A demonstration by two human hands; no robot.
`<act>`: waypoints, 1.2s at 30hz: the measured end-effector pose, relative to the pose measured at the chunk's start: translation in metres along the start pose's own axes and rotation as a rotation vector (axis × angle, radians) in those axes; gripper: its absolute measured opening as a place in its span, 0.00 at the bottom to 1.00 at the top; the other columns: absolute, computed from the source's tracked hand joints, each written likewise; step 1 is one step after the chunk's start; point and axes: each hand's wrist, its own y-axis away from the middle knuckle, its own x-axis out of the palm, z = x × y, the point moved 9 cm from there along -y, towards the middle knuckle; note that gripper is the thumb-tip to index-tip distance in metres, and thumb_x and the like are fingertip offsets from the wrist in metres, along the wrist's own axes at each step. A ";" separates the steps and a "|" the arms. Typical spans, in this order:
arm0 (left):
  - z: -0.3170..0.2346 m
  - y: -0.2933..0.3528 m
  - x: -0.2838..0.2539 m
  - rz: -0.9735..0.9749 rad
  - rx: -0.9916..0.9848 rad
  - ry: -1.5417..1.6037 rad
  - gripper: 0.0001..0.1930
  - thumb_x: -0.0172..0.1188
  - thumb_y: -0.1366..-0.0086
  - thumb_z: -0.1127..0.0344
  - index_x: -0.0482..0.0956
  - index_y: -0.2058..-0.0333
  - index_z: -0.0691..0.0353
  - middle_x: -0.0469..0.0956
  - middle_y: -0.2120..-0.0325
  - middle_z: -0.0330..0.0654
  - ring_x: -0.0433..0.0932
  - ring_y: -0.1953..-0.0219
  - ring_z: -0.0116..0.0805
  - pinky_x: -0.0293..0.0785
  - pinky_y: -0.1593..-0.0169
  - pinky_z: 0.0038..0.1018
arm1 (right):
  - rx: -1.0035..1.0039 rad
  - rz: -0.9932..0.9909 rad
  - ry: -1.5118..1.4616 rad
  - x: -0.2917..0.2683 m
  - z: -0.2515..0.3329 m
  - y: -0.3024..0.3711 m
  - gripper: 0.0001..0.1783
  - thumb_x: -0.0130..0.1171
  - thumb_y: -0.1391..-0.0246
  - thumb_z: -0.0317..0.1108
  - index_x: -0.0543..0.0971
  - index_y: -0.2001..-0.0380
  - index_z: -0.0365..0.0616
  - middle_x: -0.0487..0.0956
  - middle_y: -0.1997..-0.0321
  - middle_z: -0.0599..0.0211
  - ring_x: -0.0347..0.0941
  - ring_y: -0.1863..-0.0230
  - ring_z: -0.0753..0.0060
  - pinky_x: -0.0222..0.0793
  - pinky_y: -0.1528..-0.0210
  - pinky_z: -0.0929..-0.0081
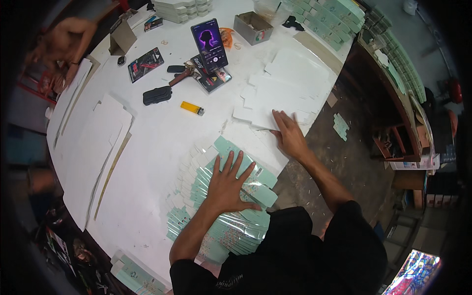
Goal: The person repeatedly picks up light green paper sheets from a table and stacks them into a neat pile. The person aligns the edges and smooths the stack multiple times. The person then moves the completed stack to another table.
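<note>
My left hand point(229, 183) lies flat with its fingers spread on a fanned pile of pale green printed flat carton blanks point(265, 178). Clear glossy windows show on the blanks, and the fan curves along the table edge in front of me. My right hand point(290, 136), slightly blurred, reaches to the near edge of a stack of white flat carton blanks point(295, 83). Its fingers are stretched out and touch the top of that stack; I see nothing gripped in them.
On the white table point(142, 162) are a lit phone point(210, 46) propped on a small box, a yellow lighter point(191, 108), a black pouch point(157, 95) and a grey metal tin point(252, 28). More white sheets point(93, 147) lie left. Another person point(64, 42) sits at the far left.
</note>
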 end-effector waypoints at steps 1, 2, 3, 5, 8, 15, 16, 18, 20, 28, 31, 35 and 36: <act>0.001 0.000 0.001 -0.038 -0.007 -0.025 0.44 0.58 0.34 0.28 0.70 0.28 0.49 0.57 0.25 0.59 0.52 0.22 0.62 0.40 0.24 0.66 | -0.028 0.043 -0.054 0.004 0.002 0.003 0.32 0.64 0.39 0.29 0.71 0.32 0.42 0.80 0.46 0.44 0.73 0.37 0.40 0.59 0.26 0.45; 0.005 -0.004 0.005 -0.080 -0.013 -0.064 0.42 0.59 0.34 0.29 0.71 0.29 0.49 0.58 0.25 0.59 0.53 0.23 0.61 0.40 0.24 0.65 | -0.070 0.089 -0.107 -0.002 0.015 -0.001 0.31 0.64 0.40 0.28 0.72 0.33 0.41 0.80 0.46 0.44 0.74 0.38 0.40 0.63 0.28 0.47; 0.008 -0.002 0.013 -0.096 -0.022 -0.097 0.41 0.59 0.34 0.30 0.72 0.30 0.48 0.58 0.25 0.58 0.54 0.23 0.60 0.40 0.24 0.64 | -0.094 0.147 -0.174 -0.001 0.030 0.007 0.30 0.64 0.40 0.27 0.73 0.34 0.40 0.80 0.45 0.44 0.74 0.39 0.41 0.66 0.30 0.48; 0.007 0.001 0.014 -0.125 -0.028 -0.128 0.40 0.59 0.32 0.33 0.71 0.30 0.53 0.59 0.26 0.56 0.56 0.23 0.55 0.42 0.23 0.62 | -0.056 0.065 -0.287 -0.014 0.048 0.018 0.26 0.64 0.40 0.26 0.76 0.37 0.40 0.81 0.47 0.45 0.76 0.44 0.43 0.69 0.37 0.51; 0.007 0.000 0.009 -0.117 -0.046 -0.048 0.43 0.58 0.31 0.35 0.66 0.28 0.61 0.56 0.25 0.59 0.51 0.22 0.59 0.40 0.23 0.63 | 0.095 0.157 -0.575 -0.004 0.065 0.027 0.17 0.65 0.37 0.29 0.81 0.46 0.37 0.83 0.57 0.52 0.79 0.58 0.59 0.73 0.53 0.62; 0.004 0.005 0.000 -0.152 -0.088 -0.156 0.46 0.55 0.30 0.34 0.60 0.26 0.63 0.50 0.23 0.63 0.46 0.21 0.65 0.38 0.24 0.67 | 0.426 0.481 -1.285 0.034 0.097 0.046 0.12 0.62 0.34 0.28 0.81 0.50 0.36 0.82 0.65 0.60 0.73 0.64 0.79 0.71 0.61 0.69; 0.003 0.003 0.001 -0.153 -0.063 -0.157 0.46 0.55 0.30 0.34 0.60 0.25 0.62 0.50 0.23 0.63 0.46 0.21 0.66 0.38 0.24 0.67 | 0.434 0.516 -1.357 0.056 0.092 0.056 0.11 0.62 0.35 0.28 0.81 0.52 0.35 0.81 0.66 0.60 0.73 0.65 0.78 0.72 0.61 0.68; 0.003 0.003 0.010 -0.147 -0.054 -0.136 0.45 0.55 0.30 0.34 0.60 0.25 0.60 0.51 0.24 0.63 0.47 0.22 0.66 0.38 0.24 0.67 | 0.394 0.606 -1.250 0.064 0.093 0.063 0.10 0.64 0.37 0.28 0.81 0.55 0.35 0.81 0.68 0.58 0.75 0.66 0.74 0.73 0.62 0.66; 0.010 0.005 0.015 -0.137 -0.074 -0.114 0.44 0.56 0.30 0.34 0.60 0.25 0.58 0.51 0.24 0.63 0.48 0.22 0.66 0.39 0.24 0.66 | 0.281 0.682 -0.902 0.060 0.090 0.059 0.09 0.65 0.40 0.27 0.82 0.59 0.35 0.81 0.68 0.55 0.79 0.67 0.66 0.74 0.62 0.63; 0.011 -0.002 0.013 -0.108 -0.106 -0.122 0.37 0.53 0.26 0.38 0.67 0.28 0.56 0.55 0.25 0.61 0.51 0.22 0.63 0.40 0.23 0.63 | 0.092 0.163 -0.424 -0.004 0.029 0.027 0.29 0.69 0.42 0.35 0.77 0.38 0.41 0.80 0.48 0.44 0.78 0.47 0.43 0.74 0.43 0.49; 0.013 0.006 0.024 -0.116 -0.093 -0.107 0.35 0.51 0.24 0.42 0.67 0.28 0.57 0.56 0.25 0.62 0.52 0.22 0.61 0.41 0.23 0.60 | 0.047 0.246 -0.354 0.004 0.050 0.029 0.30 0.68 0.41 0.37 0.76 0.37 0.38 0.78 0.52 0.45 0.76 0.52 0.43 0.73 0.47 0.52; 0.015 0.001 0.020 -0.131 -0.113 -0.026 0.34 0.53 0.25 0.47 0.65 0.27 0.58 0.57 0.26 0.63 0.53 0.22 0.59 0.42 0.22 0.59 | -0.192 0.153 -0.028 0.005 0.077 0.020 0.31 0.67 0.39 0.40 0.76 0.37 0.33 0.74 0.60 0.48 0.74 0.59 0.46 0.72 0.57 0.53; 0.015 0.000 0.019 -0.130 -0.124 0.002 0.34 0.55 0.26 0.48 0.64 0.26 0.57 0.56 0.25 0.63 0.53 0.22 0.59 0.42 0.23 0.60 | -0.172 0.169 -0.037 0.009 0.079 0.019 0.32 0.67 0.39 0.42 0.76 0.38 0.33 0.74 0.61 0.49 0.74 0.60 0.47 0.72 0.58 0.52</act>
